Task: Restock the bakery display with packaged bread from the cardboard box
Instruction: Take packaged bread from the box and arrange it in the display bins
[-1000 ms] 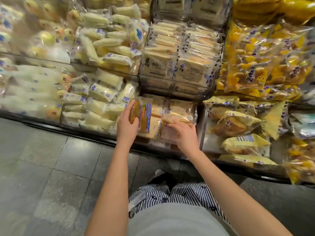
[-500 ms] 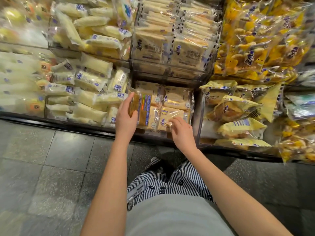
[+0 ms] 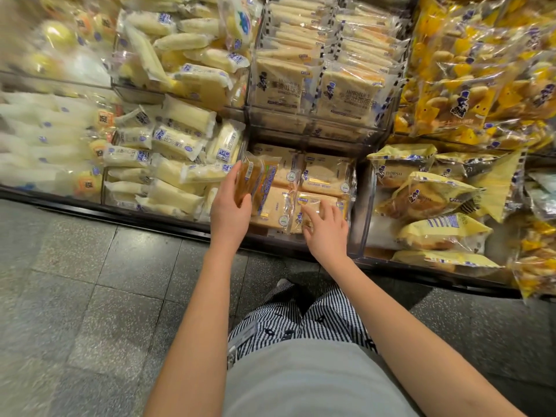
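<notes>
Pale roll packs (image 3: 174, 152): heaped just left of the clear bin (image 3: 361, 206), reaching up to its left wall; likely to catch a corner of the incoming pack.
Left hand (image 3: 230, 206): at the bin's left front corner; fingers and thumb curled round the lower end of the upright bread pack (image 3: 260, 179), gripping it by the narrow sides.
Upright bread pack: on edge against the bin's left wall, above the flat layer, tilted a little; not yet lying down.
Step in hand: judged to be seating this pack into the bin; best lowered along the left wall, printed face turned to match the others, then settled without crushing the soft slices; light grip only.
Flat packs (image 3: 326, 179): four visible in two rows inside the bin, touching one another, covering its floor.
Right hand (image 3: 326, 228): at the bin's front right; fingers spread and straight, tips resting on the front-right flat pack; gripping nothing; well placed to nudge that layer rightward and open a slot.
Toast packs (image 3: 319, 88): in the tier directly behind the bin, standing in rows; shelf edge there limiting headroom.
Yellow bags (image 3: 433, 200): just right of the bin, beyond its wall, loosely piled; out of the way.
Cardboard box: not in view.
In the way: little room left inside the bin; crinkly wrap seams apt to snag on neighbours; slippery film under the spread fingers.
</notes>
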